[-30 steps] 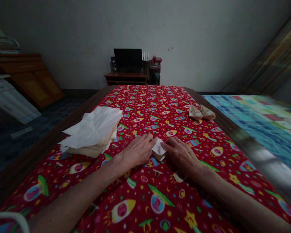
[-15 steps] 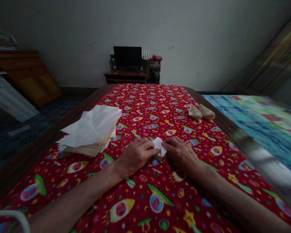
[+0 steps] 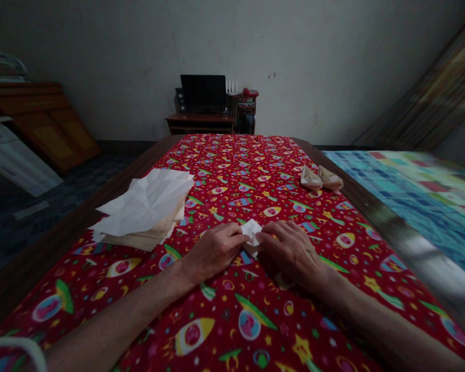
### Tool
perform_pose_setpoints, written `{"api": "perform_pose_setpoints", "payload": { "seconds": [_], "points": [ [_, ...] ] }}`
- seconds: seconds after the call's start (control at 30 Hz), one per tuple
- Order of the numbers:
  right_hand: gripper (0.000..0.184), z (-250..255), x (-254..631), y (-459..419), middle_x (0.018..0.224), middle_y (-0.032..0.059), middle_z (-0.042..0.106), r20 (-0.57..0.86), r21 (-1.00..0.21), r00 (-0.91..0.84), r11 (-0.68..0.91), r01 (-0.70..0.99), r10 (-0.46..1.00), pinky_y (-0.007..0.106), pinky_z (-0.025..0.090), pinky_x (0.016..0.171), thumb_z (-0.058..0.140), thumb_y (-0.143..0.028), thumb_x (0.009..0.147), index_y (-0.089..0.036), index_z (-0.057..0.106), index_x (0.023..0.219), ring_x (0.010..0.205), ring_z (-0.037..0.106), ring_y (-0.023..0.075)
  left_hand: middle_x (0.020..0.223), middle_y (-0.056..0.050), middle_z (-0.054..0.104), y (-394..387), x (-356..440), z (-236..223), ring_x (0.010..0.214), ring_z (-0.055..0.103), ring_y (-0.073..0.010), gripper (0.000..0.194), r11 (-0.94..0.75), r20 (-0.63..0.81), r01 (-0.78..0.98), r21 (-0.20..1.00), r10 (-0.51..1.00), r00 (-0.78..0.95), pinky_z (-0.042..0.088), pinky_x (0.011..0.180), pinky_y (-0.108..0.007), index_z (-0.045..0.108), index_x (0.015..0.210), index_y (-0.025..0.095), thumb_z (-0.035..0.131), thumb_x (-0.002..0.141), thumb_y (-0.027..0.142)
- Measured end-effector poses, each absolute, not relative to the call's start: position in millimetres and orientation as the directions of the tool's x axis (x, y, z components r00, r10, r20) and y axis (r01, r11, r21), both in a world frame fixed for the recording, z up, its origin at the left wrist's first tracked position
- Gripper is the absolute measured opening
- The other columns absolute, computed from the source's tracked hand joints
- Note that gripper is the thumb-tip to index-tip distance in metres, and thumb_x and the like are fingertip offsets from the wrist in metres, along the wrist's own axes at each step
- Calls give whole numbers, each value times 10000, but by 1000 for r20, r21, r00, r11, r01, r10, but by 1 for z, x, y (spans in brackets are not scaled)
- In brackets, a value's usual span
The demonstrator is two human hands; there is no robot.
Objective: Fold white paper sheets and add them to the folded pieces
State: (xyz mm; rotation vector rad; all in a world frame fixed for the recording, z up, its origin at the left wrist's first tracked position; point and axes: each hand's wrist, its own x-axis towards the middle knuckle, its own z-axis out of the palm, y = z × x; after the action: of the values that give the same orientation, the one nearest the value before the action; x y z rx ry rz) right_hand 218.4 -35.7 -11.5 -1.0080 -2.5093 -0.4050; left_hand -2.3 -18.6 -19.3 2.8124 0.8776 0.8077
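I've got both hands in view: left hand (image 3: 217, 251) pinched on the left side of the folded white paper (image 3: 251, 227), right hand (image 3: 292, 250) pinched on its right. Paper's on the red tablecloth (image 3: 271, 330), between them. Paper stack (image 3: 149, 204) left, two folded paper pieces (image 3: 310, 179) far right.

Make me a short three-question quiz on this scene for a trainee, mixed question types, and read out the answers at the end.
1. What are the left hand and the right hand both touching?
2. True or false: the stack of sheets lies on the left side of the red tablecloth.
3. How many folded pieces sit near the cloth's right edge?
A) one
B) two
C) four

Key:
1. The small folded white paper
2. True
3. B
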Motion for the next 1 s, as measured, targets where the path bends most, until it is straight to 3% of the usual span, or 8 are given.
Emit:
{"api": "perform_pose_setpoints", "payload": {
  "seconds": [0.13, 0.37, 0.63, 0.73, 0.83, 0.9, 1.0],
  "points": [
    [177, -14, 217, -35, 788, 65, 614, 471, 64, -639, 699, 712, 608, 273, 374, 632, 470, -179, 906, -159, 645, 892, 715, 514, 158, 876, -27, 567, -20, -3, -17, 812, 553, -137, 220, -841, 434, 510, 181, 534, 726, 451, 711, -231, 611, 1063, 206, 432, 935, 209],
    [201, -14, 216, -35, 861, 75, 618, 453, -45, -636, 728, 684, 625, 244, 402, 621, 435, -176, 916, -169, 636, 922, 754, 535, 148, 848, -12, 539, -18, -3, -16, 776, 520, -128, 229, -833, 388, 548, 73, 530, 754, 418, 678, -218, 617, 1052, 248, 419, 940, 222],
    [198, -13, 215, -35, 879, 89, 625, 442, 22, -666, 735, 678, 601, 269, 427, 632, 423, -191, 924, -151, 615, 952, 775, 545, 171, 911, -17, 538, -17, -1, -14, 809, 515, -146, 223, -854, 325, 517, 67, 508, 797, 421, 703, -241, 595, 1079, 260, 430, 932, 231],
    [196, -13, 215, -34, 897, 92, 627, 421, 46, -685, 740, 671, 595, 278, 430, 641, 418, -179, 924, -149, 610, 950, 792, 541, 177, 918, -23, 541, -18, -3, -13, 823, 529, -148, 219, -847, 309, 510, 151, 531, 789, 437, 721, -246, 610, 1050, 244, 439, 921, 202],
    [180, -13, 215, -34, 911, 92, 625, 390, 35, -694, 743, 668, 606, 284, 436, 678, 431, -172, 918, -159, 609, 892, 829, 536, 180, 918, -29, 560, -15, -6, -14, 850, 552, -136, 239, -812, 328, 484, 326, 577, 748, 449, 750, -229, 641, 992, 204, 461, 872, 102],
    [174, -12, 215, -34, 911, 92, 624, 376, 21, -695, 744, 667, 613, 287, 439, 698, 440, -168, 915, -161, 610, 884, 849, 532, 181, 895, -27, 584, -10, -6, -14, 832, 566, -124, 281, -763, 392, 490, 421, 640, 661, 453, 743, -217, 663, 948, 187, 450, 836, 41],
    [165, -11, 214, -36, 910, 95, 627, 368, 14, -694, 743, 669, 619, 297, 447, 714, 451, -152, 907, -153, 616, 911, 861, 531, 189, 857, -39, 623, 0, -1, -12, 806, 585, -135, 291, -665, 452, 585, 464, 746, 489, 460, 747, -239, 689, 904, 162, 444, 816, 33]
  ]
}}
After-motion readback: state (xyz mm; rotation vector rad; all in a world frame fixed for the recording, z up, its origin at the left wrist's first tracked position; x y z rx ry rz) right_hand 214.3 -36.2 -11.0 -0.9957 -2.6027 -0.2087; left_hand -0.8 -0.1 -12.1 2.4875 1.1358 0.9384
